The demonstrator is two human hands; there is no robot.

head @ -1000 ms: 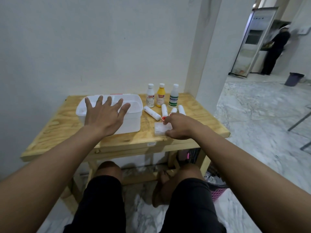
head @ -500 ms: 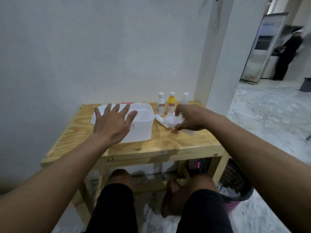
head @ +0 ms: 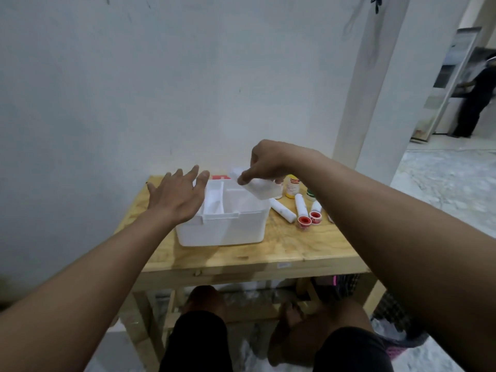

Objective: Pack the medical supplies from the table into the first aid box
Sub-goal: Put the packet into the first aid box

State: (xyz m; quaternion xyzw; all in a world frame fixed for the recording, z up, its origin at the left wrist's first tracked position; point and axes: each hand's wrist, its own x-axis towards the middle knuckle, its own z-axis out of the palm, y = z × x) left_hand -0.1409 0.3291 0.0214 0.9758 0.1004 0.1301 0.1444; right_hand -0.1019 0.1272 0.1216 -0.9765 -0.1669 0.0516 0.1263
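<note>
The white first aid box (head: 222, 229) stands open on the wooden table (head: 290, 248), with a divider inside. My right hand (head: 268, 163) hovers above the box's right rim and pinches a flat white gauze packet (head: 261, 190), which hangs tilted over the opening. My left hand (head: 177, 196) is spread flat over the box's left edge, fingers apart and holding nothing. To the right of the box lie white bandage rolls (head: 283, 210) and two red-cored tape rolls (head: 304, 222). A yellow bottle (head: 292, 187) stands behind them, partly hidden by my right arm.
A white wall runs close behind the table, and a pillar (head: 375, 89) rises at its back right. A dark basket (head: 389, 310) sits on the floor under the table's right side. A person in dark clothes (head: 475, 100) stands far off at the right.
My right hand lifted the white packet off the table and carried it left, over the box. My left hand slid towards the box's left edge. The view shifted left.
</note>
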